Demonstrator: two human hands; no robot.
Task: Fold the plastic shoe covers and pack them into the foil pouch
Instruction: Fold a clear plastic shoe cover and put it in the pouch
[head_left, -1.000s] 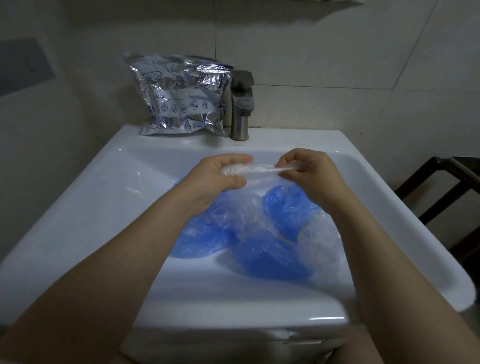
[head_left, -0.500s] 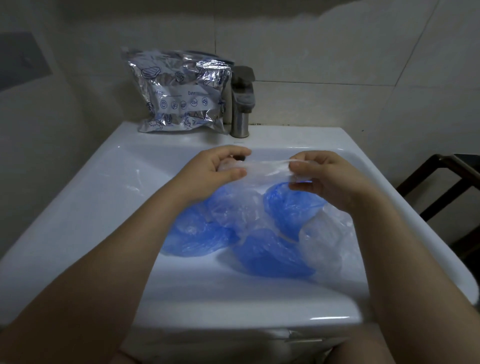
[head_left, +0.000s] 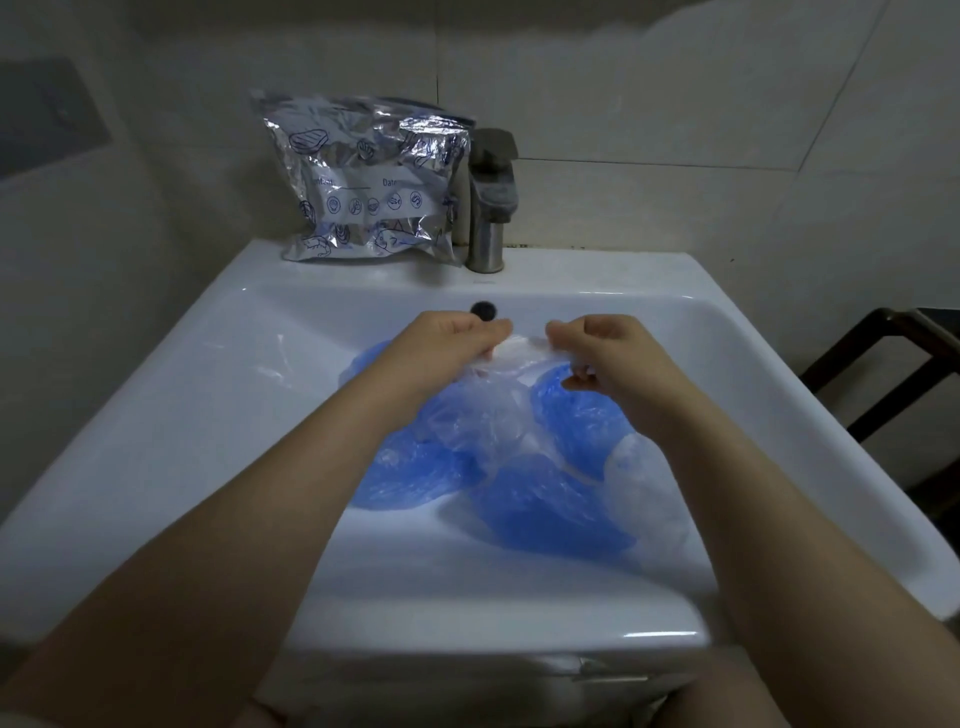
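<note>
Gathering a clear shoe cover (head_left: 524, 353) over the sink (head_left: 218, 395), the left hand (head_left: 447, 348) and right hand (head_left: 608, 358) have closed in from half a second ago, when the film stretched wider between them; each grip pinches an end, so the fold looks near done. Below lies a pile of shoe covers (head_left: 519, 467): about four blue and two clear, though overlaps blur the count. One foil pouch (head_left: 369, 182) leans against the wall on the sink's back ledge, beside the single tap (head_left: 491, 202), well apart from the hands.
</note>
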